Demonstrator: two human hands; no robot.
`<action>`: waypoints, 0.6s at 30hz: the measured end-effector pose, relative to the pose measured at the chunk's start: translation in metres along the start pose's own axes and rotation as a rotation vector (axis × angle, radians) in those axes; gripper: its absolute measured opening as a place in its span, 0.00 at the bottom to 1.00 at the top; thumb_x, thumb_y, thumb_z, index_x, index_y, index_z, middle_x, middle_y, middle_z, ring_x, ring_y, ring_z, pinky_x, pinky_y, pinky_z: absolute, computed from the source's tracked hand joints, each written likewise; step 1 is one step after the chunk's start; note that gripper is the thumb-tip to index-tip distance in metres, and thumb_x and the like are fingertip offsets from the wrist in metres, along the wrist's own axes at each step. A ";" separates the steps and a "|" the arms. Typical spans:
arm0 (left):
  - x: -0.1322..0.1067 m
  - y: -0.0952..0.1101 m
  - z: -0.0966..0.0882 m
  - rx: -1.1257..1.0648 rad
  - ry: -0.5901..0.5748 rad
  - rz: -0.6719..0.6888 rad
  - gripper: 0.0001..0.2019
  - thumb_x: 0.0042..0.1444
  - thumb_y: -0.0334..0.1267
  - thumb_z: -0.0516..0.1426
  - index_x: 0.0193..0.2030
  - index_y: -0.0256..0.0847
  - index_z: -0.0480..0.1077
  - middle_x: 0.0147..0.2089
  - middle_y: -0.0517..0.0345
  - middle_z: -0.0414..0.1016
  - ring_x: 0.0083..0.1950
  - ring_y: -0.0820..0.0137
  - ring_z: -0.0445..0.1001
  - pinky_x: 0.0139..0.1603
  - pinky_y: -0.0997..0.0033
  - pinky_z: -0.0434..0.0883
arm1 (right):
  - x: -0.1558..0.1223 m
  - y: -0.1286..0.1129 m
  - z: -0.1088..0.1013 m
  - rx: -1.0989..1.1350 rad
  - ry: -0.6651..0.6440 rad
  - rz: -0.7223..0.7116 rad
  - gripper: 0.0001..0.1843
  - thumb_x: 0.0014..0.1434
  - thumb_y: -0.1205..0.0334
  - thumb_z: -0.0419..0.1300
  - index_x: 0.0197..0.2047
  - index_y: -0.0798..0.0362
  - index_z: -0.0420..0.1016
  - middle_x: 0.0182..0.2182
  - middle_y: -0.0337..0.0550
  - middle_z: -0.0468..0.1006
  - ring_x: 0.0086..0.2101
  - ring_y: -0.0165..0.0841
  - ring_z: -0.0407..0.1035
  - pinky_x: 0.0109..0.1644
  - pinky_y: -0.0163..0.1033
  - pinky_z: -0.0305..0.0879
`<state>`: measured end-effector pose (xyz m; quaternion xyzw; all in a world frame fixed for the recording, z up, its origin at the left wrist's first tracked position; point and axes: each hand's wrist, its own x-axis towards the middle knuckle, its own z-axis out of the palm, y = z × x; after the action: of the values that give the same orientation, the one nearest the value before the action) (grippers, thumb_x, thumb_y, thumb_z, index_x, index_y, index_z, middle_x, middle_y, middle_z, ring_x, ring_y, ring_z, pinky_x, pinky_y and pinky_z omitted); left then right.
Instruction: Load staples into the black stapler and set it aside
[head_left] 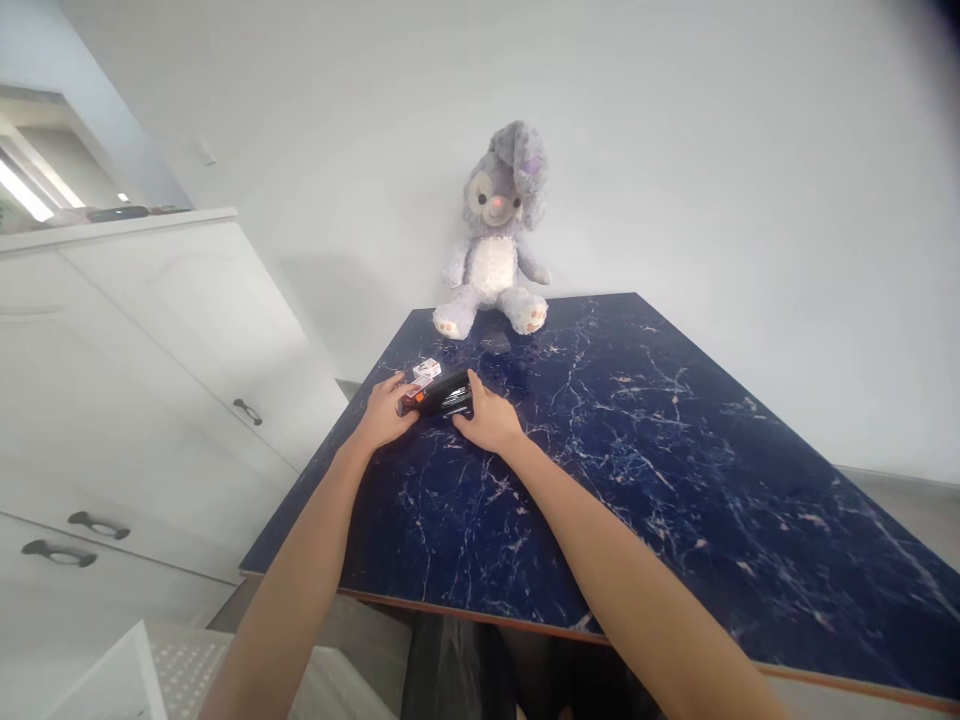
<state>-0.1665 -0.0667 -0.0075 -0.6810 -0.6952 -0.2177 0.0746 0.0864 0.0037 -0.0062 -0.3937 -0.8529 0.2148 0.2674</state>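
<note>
A dark bottle-shaped object (445, 394) with an orange patch and pale print lies on its side on the blue marbled table (600, 440). My left hand (386, 412) grips its narrower, reddish end, thumb on the near side and fingers on the far side. Around the wider black end, my right hand (487, 412) is closed with the thumb nearest me. A small white box with red and dark print (426, 372) sits just behind the object, close to my left fingertips.
A grey plush rabbit (493, 265) sits at the table's far edge against the white wall. White cabinets (142, 380) with dark handles stand on the left. Below the near table edge, my legs (457, 665) show in dark clothing.
</note>
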 end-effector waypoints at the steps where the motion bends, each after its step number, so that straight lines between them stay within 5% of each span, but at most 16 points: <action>1: 0.000 -0.001 0.000 0.009 0.015 -0.001 0.27 0.51 0.43 0.63 0.60 0.45 0.73 0.70 0.47 0.61 0.70 0.47 0.60 0.71 0.46 0.57 | -0.001 -0.001 0.000 -0.001 0.004 0.000 0.48 0.60 0.52 0.59 0.75 0.55 0.41 0.60 0.56 0.73 0.54 0.49 0.73 0.56 0.49 0.68; 7: 0.000 -0.001 0.000 -0.005 0.047 0.000 0.40 0.43 0.60 0.69 0.62 0.47 0.71 0.70 0.46 0.62 0.69 0.46 0.59 0.70 0.46 0.57 | 0.001 0.004 -0.005 0.126 0.002 0.029 0.49 0.60 0.50 0.60 0.76 0.57 0.40 0.60 0.56 0.73 0.57 0.47 0.70 0.61 0.48 0.64; 18: -0.001 0.014 -0.002 -0.006 0.052 0.050 0.45 0.41 0.63 0.69 0.66 0.49 0.68 0.69 0.47 0.64 0.68 0.44 0.59 0.69 0.46 0.54 | 0.001 0.006 -0.009 0.178 -0.031 0.020 0.56 0.54 0.47 0.65 0.76 0.54 0.41 0.62 0.57 0.71 0.58 0.47 0.70 0.61 0.48 0.65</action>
<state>-0.1534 -0.0684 -0.0032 -0.6925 -0.6751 -0.2355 0.0959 0.0950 0.0095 -0.0024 -0.3734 -0.8304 0.2987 0.2860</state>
